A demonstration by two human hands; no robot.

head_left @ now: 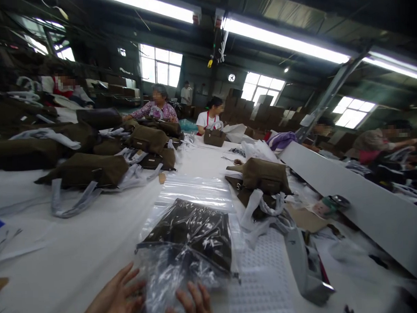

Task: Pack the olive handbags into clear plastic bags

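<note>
A dark olive bag [193,230] lies flat inside a clear plastic bag [165,290] on the white table right in front of me. My left hand [119,294] is at the plastic's lower left edge, fingers spread, with nothing visible in it. Over the near end of the plastic is my right hand [193,303], its fingers apart and slightly bent; it is cut off by the bottom edge. Whether its fingertips press on the plastic I cannot tell. Beneath the packed bag, more clear plastic sleeves [196,186] stick out at the far side.
Olive handbags with wrapped handles lie at left [89,170]; another handbag [265,175] is at right. Beside me are a sheet of printed labels [262,273], a grey tape dispenser [306,267] and a jar [329,206]. A white board [354,210] edges the table. Several people sit farther back.
</note>
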